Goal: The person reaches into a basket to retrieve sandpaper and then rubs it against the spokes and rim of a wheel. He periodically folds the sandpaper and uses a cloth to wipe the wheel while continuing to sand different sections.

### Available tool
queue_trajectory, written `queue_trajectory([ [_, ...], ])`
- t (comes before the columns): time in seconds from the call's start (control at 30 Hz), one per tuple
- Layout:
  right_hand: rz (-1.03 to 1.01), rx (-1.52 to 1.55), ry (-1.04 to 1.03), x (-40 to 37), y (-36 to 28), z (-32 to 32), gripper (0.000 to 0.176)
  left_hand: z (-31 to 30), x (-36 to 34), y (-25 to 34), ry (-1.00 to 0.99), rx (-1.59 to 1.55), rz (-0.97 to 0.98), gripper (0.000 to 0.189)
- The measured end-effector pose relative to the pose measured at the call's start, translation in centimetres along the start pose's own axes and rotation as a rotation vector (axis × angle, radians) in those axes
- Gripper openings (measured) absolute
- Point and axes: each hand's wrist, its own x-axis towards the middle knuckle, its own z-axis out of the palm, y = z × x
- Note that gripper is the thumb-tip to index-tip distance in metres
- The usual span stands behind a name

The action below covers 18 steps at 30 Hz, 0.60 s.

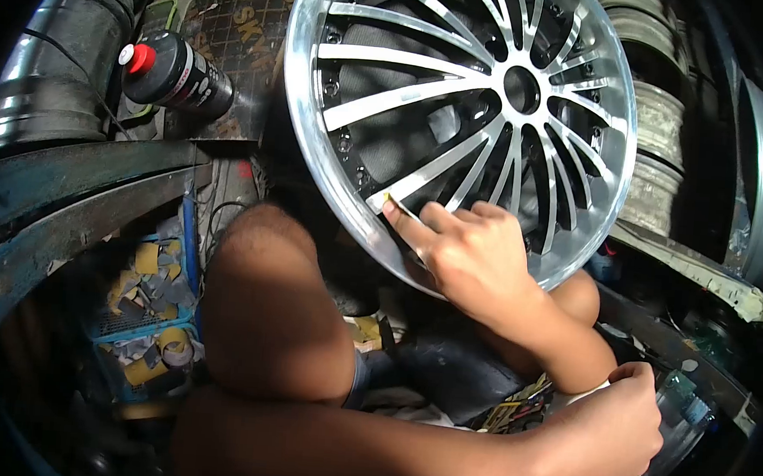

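Observation:
A silver multi-spoke car wheel rim (298,64) with dark gaps leans in front of me, close to my knees. At the outer end of a lower-left spoke, my right hand (478,254) presses a small yellow-edged piece of sandpaper (387,198); its index finger is stretched onto the piece and the other fingers are curled. Most of the piece is hidden under the fingertip. My left forearm crosses low over my lap, and my left hand (636,419) is curled closed beside my right elbow. Whatever its fingers may hold is hidden.
A black bottle with a red cap (181,74) stands on a dark printed board (250,96) at upper left. Blue baskets (140,332) hold sandpaper scraps below it. Metal rims are stacked left and right (659,125). A clear plastic container (680,427) sits at lower right.

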Motion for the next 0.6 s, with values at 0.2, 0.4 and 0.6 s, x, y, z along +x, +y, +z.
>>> queue_trajectory([
  [0.2,-0.039,-0.001,0.049,0.4,0.1,0.5,0.041,0.3,0.9,2.9,-0.038,-0.031,0.042,0.014],
  [0.4,-0.016,0.076,0.066,0.4,0.6,1.1,0.049,1.1,2.1,6.8,-0.032,-0.073,0.075,0.014],
  [0.6,0.074,0.072,0.157,-1.1,-0.5,-1.3,0.053,0.3,2.1,8.5,-0.085,0.040,0.091,0.014],
])
